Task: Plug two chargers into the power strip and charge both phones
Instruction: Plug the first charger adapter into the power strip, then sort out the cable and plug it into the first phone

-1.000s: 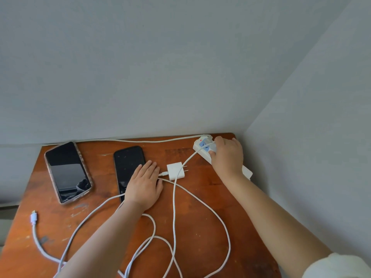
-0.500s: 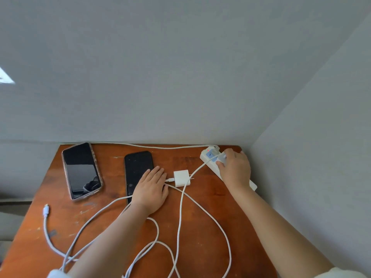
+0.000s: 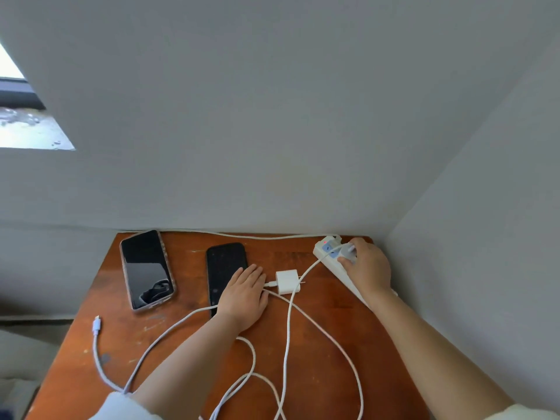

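A white power strip (image 3: 325, 250) lies at the table's far right corner, a red light showing on it. My right hand (image 3: 368, 269) grips a white charger plug (image 3: 348, 250) at the strip's blue sockets. A second white charger (image 3: 287, 281) lies loose on the table, prongs pointing right. My left hand (image 3: 244, 295) rests flat beside it, fingers straight, overlapping a black phone (image 3: 224, 268). A larger phone in a clear case (image 3: 147, 269) lies to the left. White cables (image 3: 288, 328) loop across the table; one free connector (image 3: 97, 322) lies near the left edge.
The wooden table (image 3: 318, 374) stands in a corner, with grey walls behind and to the right. The strip's own cord (image 3: 242, 235) runs along the back edge. A window shows at upper left.
The view has tilted upward, so the table sits lower in frame. My right hand stays at the strip, and the charger plug now shows at its fingertips. My left hand has kept its place.
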